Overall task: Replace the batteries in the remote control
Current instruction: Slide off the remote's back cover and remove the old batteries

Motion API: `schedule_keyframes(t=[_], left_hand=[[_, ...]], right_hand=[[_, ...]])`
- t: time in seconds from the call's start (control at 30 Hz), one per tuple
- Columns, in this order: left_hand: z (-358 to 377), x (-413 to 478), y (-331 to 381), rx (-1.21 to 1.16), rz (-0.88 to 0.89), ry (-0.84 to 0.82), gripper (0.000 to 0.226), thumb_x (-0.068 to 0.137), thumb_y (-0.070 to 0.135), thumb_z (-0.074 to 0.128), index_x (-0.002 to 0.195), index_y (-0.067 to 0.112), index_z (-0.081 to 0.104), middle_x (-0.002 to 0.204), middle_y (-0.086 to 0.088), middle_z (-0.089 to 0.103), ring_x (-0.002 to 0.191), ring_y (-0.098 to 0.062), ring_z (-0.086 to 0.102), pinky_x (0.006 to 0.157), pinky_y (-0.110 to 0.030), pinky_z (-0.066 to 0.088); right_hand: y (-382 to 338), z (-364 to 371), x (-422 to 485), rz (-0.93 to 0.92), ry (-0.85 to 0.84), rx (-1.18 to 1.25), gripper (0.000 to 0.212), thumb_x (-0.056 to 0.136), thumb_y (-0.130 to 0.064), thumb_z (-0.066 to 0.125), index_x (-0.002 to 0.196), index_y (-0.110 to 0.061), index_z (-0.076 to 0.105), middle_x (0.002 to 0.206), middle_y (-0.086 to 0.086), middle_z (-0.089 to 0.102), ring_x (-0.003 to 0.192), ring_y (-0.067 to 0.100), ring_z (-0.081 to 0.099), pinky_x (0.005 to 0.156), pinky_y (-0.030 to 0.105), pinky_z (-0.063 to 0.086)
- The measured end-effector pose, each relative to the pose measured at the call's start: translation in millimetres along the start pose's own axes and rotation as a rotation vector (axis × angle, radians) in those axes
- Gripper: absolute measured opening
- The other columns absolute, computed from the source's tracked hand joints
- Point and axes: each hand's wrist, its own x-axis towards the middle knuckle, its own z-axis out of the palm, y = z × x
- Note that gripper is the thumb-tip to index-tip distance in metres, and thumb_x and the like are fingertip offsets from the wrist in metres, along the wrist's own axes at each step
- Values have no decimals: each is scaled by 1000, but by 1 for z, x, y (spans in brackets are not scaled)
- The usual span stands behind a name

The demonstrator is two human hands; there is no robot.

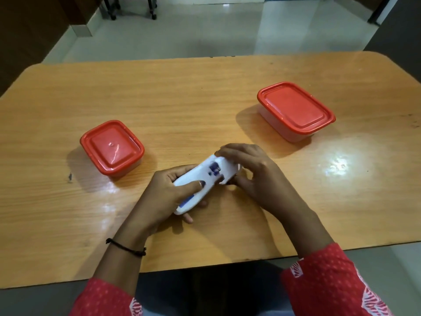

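Observation:
A white remote control [200, 176] with a blue label lies slanted across the middle of the wooden table [205, 106], held just above it. My left hand [166, 197] grips its near end, thumb pressed on the back. My right hand [250, 174] wraps around the far end, fingers curled over the white cover piece there. Blue and dark parts show in a small gap in the remote's back between the two hands. No loose battery is visible.
A small closed box with a red lid [111, 148] stands to the left of the hands. A larger closed red-lidded box [295, 110] stands at the right rear. Beyond the table's far edge is a tiled floor with chair legs [132, 8].

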Motion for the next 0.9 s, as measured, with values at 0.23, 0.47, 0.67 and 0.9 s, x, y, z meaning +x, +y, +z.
schedule_keyframes(t=[0.23, 0.47, 0.67, 0.9], left_hand=[[-10, 2, 2, -285, 30, 104, 40, 75, 20, 65, 115, 18, 64, 104, -11, 73, 83, -29, 72, 47, -34, 57], [9, 6, 3, -392, -19, 10, 44, 76, 18, 65, 120, 16, 62, 111, -12, 71, 89, -30, 72, 56, -37, 60], [13, 8, -2, -423, -47, -18, 39, 82, 14, 62, 121, 10, 60, 114, -16, 70, 102, -31, 68, 69, -38, 60], [8, 9, 0, -321, -19, 1, 42, 75, 13, 70, 117, 12, 64, 103, -16, 73, 73, -29, 70, 54, -28, 57]], right_hand=[[4, -4, 1, 388, 271, 360, 24, 96, -28, 46, 118, -27, 56, 86, -10, 61, 72, -3, 52, 61, 14, 38], [19, -9, -5, 721, 412, 107, 21, 88, -16, 50, 94, -14, 70, 70, -5, 63, 66, 9, 57, 50, 10, 36], [30, -4, -6, 679, 456, -117, 27, 88, -21, 56, 112, -10, 64, 107, 8, 66, 103, 27, 54, 85, 35, 44], [7, -1, 0, 231, 307, -106, 67, 75, -11, 61, 137, -17, 40, 134, 5, 45, 122, 16, 33, 104, 29, 26]])
